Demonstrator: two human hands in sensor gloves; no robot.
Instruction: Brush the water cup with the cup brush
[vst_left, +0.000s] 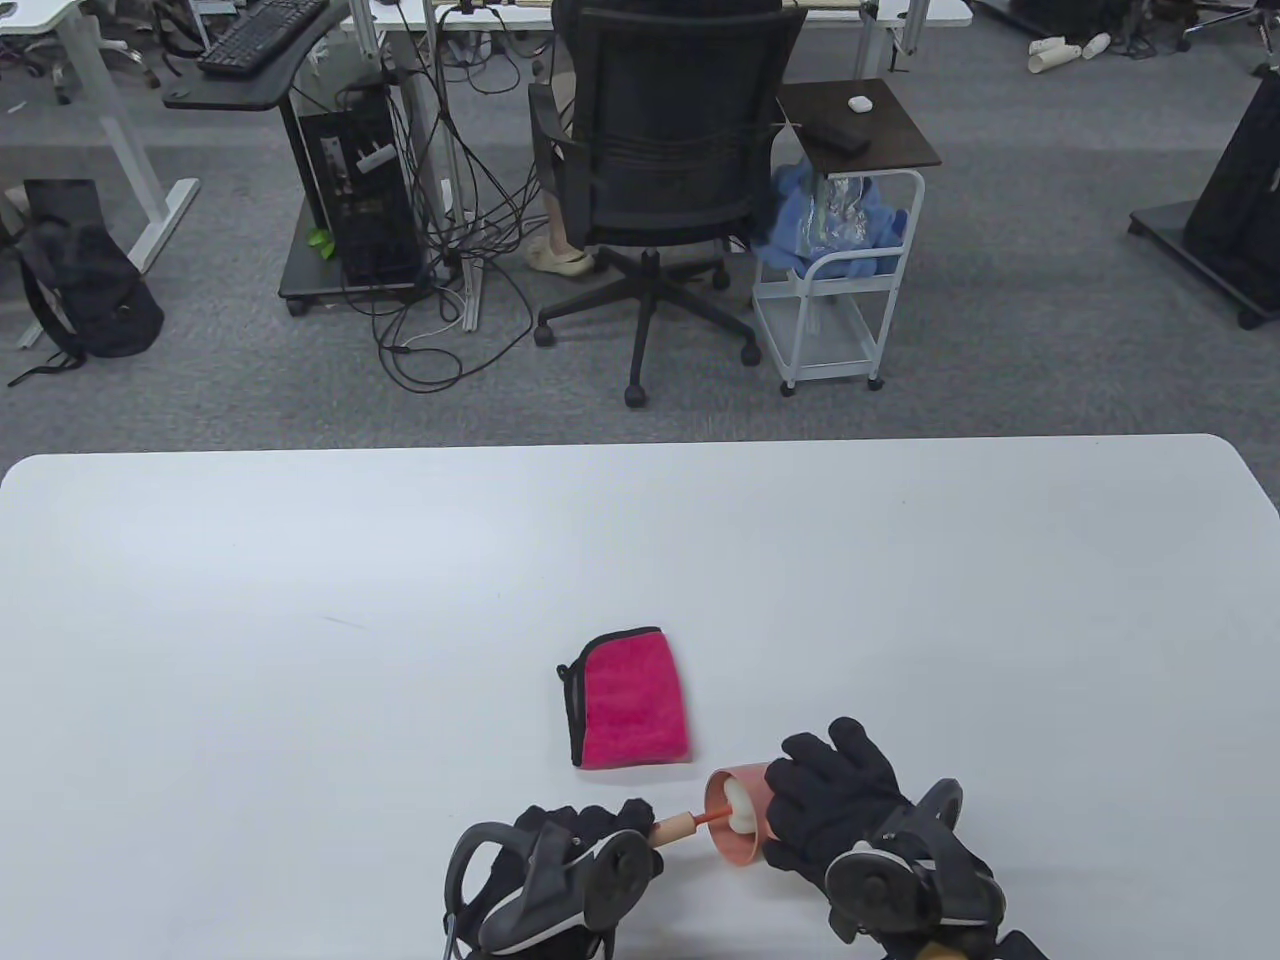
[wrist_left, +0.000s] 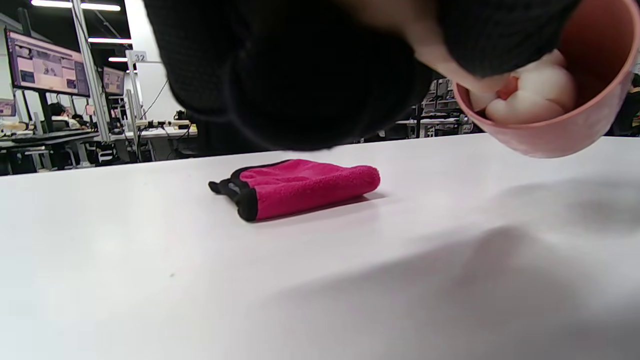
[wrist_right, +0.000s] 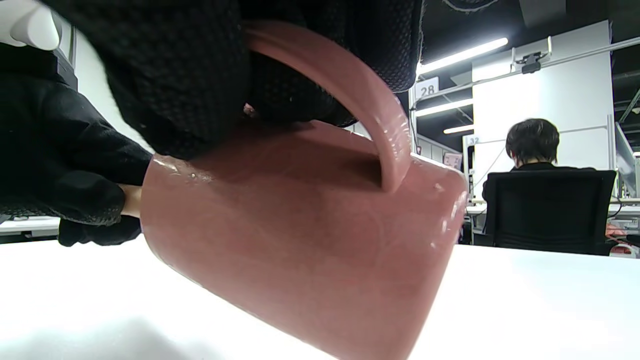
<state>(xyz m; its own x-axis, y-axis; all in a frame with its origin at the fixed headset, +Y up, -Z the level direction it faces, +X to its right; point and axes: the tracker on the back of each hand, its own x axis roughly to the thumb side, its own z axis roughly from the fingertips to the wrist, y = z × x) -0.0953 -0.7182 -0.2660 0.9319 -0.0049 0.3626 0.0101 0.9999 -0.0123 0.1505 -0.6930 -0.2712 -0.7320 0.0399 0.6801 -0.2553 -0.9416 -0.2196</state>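
A pink water cup (vst_left: 738, 822) is held tilted above the table near the front edge, its mouth turned left. My right hand (vst_left: 835, 790) grips it by the handle (wrist_right: 350, 95); the cup body (wrist_right: 305, 240) fills the right wrist view. My left hand (vst_left: 585, 835) holds the cup brush by its wooden handle (vst_left: 672, 828). The brush's white sponge head (vst_left: 742, 803) sits inside the cup, also seen in the left wrist view (wrist_left: 530, 95) within the cup (wrist_left: 565, 127).
A folded magenta cloth with black trim (vst_left: 628, 698) lies on the white table (vst_left: 300, 620) just beyond the hands; it also shows in the left wrist view (wrist_left: 300, 187). An office chair (vst_left: 660, 180) and a small cart (vst_left: 840, 240) stand beyond the far edge.
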